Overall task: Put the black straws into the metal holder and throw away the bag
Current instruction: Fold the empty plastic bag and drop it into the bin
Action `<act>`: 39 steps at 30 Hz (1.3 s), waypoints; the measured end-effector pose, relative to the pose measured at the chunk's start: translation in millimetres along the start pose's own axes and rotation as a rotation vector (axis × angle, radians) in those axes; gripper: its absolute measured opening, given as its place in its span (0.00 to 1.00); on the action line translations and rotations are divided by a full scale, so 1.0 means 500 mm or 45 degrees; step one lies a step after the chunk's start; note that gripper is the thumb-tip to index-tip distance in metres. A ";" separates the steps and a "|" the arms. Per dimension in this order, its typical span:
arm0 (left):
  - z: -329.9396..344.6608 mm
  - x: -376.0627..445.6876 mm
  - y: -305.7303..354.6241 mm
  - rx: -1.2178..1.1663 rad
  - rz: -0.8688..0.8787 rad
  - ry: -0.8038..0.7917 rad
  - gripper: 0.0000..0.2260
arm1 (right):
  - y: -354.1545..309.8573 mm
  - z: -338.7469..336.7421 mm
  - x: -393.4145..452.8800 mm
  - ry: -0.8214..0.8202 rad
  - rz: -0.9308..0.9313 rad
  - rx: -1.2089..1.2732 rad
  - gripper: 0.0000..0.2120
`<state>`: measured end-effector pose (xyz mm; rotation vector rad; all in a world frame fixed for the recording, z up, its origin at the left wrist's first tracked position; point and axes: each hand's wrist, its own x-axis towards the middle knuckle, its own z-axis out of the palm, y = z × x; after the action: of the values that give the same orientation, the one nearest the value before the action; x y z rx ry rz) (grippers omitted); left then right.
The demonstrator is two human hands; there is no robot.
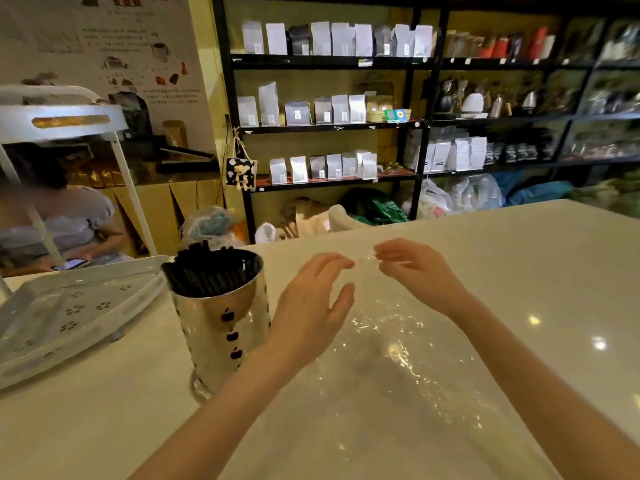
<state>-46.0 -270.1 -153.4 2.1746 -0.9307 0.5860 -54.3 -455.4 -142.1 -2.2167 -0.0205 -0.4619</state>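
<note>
A person's 2 bare forearms reach forward over a pale counter [519,271], where a clear plastic bag [398,358] lies crumpled and flattened between them, just right of the metal holder [214,327]. The left hand [311,306], immediately right of the holder, is spread with fingers loosely curved over the bag's far end; whether its fingertips pinch the film cannot be told. The right hand [415,271], farther right of the holder, has thumb and fingers pinched together on a thin strip of the bag's upper edge. The bag looks empty of straws, though glare on the film blurs its contents.

The shiny metal holder stands upright on the counter, its side pierced with small dark cut-outs. The black straws [204,271] fill it, leaning toward its left rim, their tips rising just above the edge.

Left of the holder, a white perforated tray [69,317] rests tilted on the counter, with white frame legs rising behind it. Beyond that, far left of the holder, a seated person [62,223] in a light top holds a phone.

Behind the holder, past the counter's far edge, filled plastic sacks [460,195] sit on the floor. Farther back, black shelving [329,62] carries rows of silver and white pouches, with kettles on the shelves to the right.
</note>
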 end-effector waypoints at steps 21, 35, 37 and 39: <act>0.162 -0.042 -0.119 -0.149 -0.657 -0.091 0.24 | 0.238 0.006 -0.041 0.277 0.546 -0.515 0.16; 0.110 0.005 -0.074 -1.287 -1.099 0.248 0.14 | 0.191 -0.089 -0.063 0.483 0.525 0.748 0.11; 0.098 0.026 -0.057 -1.396 -1.074 0.199 0.11 | 0.185 -0.124 -0.073 0.447 0.470 0.722 0.10; 0.090 0.052 -0.041 -1.429 -1.020 0.180 0.10 | 0.173 -0.168 -0.081 0.447 0.406 0.653 0.09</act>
<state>-7.9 -304.7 -175.6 1.2487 -0.1300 -0.1812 -104.1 -568.3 -172.4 -1.5791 0.3575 -0.5850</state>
